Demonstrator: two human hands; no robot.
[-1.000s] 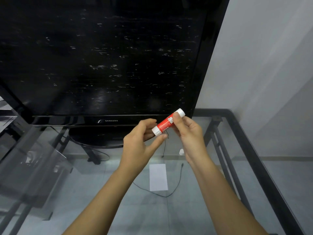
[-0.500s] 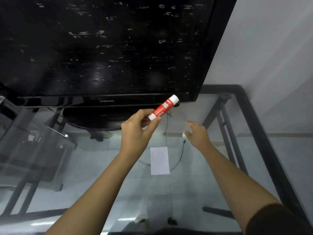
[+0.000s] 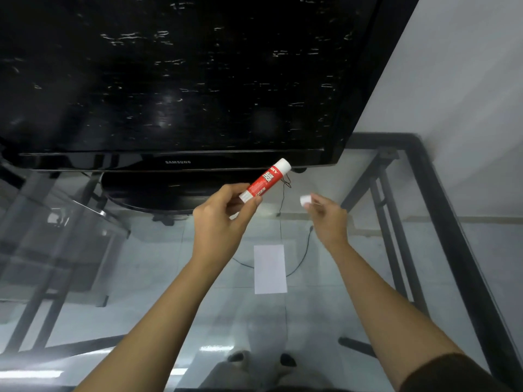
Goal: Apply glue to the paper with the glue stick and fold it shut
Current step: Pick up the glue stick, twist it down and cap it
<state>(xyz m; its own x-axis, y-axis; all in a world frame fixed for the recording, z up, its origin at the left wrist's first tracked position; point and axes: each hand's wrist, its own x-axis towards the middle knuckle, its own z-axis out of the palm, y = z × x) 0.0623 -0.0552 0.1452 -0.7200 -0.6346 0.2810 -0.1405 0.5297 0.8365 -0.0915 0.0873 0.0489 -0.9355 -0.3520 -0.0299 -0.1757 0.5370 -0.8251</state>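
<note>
My left hand (image 3: 223,222) pinches the lower end of a red and white glue stick (image 3: 264,180), which points up and to the right over the glass table. To its right, the fingertips of my right hand (image 3: 328,219) close on a small white cap (image 3: 305,200) just above the glass. A small white sheet of paper (image 3: 269,268) lies flat on the glass table (image 3: 141,278), below and between my hands. Neither hand touches it.
A large black TV (image 3: 175,80) on a round stand (image 3: 152,190) fills the far side of the table. A thin black cable (image 3: 300,258) curls past the paper. The table's black metal frame (image 3: 452,236) runs along the right edge, beside a grey wall.
My right hand let go of the glue stick, moved right and down to the small white cap and closed on it. My left hand kept hold of the stick.
</note>
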